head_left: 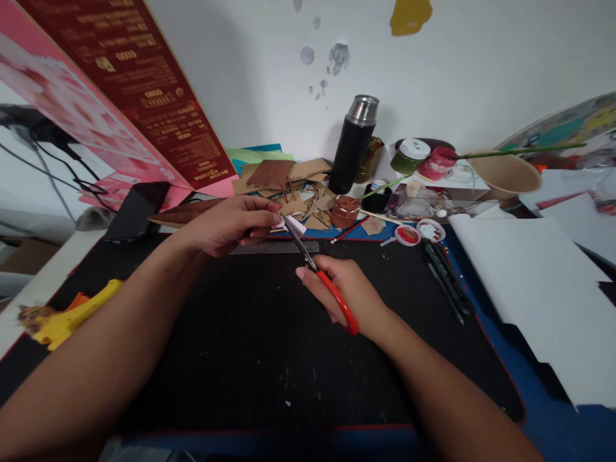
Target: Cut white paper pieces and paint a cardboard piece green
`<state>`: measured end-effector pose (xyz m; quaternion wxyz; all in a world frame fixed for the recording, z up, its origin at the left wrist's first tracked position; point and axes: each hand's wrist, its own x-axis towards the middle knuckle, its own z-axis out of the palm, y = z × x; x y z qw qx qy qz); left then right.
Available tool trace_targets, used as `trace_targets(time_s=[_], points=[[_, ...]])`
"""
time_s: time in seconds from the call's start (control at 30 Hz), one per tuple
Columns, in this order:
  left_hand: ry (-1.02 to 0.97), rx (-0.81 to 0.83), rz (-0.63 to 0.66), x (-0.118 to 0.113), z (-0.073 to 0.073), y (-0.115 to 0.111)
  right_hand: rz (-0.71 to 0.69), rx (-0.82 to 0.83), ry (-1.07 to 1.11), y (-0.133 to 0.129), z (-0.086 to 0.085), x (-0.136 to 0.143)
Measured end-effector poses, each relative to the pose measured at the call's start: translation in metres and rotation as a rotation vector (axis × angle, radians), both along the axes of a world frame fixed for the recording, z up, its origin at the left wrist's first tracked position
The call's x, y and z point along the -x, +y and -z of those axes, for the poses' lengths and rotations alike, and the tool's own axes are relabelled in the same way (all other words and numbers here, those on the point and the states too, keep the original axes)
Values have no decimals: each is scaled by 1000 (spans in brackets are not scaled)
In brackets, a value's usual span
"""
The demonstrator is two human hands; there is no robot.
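Note:
My left hand [240, 224] pinches a small white piece of paper [294, 224] between thumb and fingers, above the far part of a black desk mat [269, 346]. Red-handled scissors [337, 298] are gripped in my right hand [344, 285], the handle loops around its fingers. The blades point up and to the left and meet the paper beside my left fingertips. Whether the blades are fully closed on the paper is too small to tell.
Cardboard scraps [308, 199] pile up behind my hands, with a black thermos [353, 144] and a brown paint jar [345, 212] beside them. A dark green cutter [447, 279] lies at the right near white paper sheets [529, 276]. A yellow glue gun-like object [79, 314] sits left.

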<state>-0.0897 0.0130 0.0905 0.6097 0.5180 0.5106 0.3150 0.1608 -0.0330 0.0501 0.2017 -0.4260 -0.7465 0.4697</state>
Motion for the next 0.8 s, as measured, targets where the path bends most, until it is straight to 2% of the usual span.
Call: trace_targets(time_s=[0.47, 0.8], points=[[53, -45, 21, 2, 0, 2, -1, 14, -5, 0, 2, -1], [39, 4, 32, 5, 1, 2, -14, -3, -27, -1, 0, -1]])
